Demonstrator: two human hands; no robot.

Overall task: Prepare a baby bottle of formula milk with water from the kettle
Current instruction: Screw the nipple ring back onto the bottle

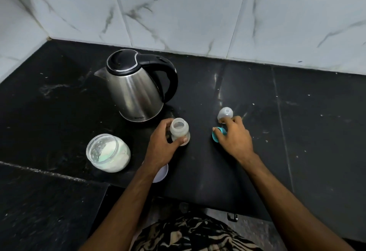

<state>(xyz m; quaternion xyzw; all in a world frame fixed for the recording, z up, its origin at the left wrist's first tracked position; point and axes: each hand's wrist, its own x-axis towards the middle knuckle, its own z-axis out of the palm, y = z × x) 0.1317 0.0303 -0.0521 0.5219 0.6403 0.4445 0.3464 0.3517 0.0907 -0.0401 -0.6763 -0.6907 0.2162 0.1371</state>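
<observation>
Near the middle of the black tabletop point(227, 171), a little toward its front edge, the open baby bottle point(179, 130) stands upright, with the left hand point(162, 144) grasping it, thumb and fingers curled round its lower body. Just to the right, the right hand point(234, 136) rests its curled fingers on a teal ring point(215, 135) lying on the tabletop, with a clear dome cap point(225, 113) touching its fingertips on the far side. Behind the bottle stands the steel kettle point(136, 90), lid shut, spout pointing left. Toward the front-left, an open jar point(108, 152) of white powder lies tilted. A white lid point(161, 173) shows partly under the left wrist.
</observation>
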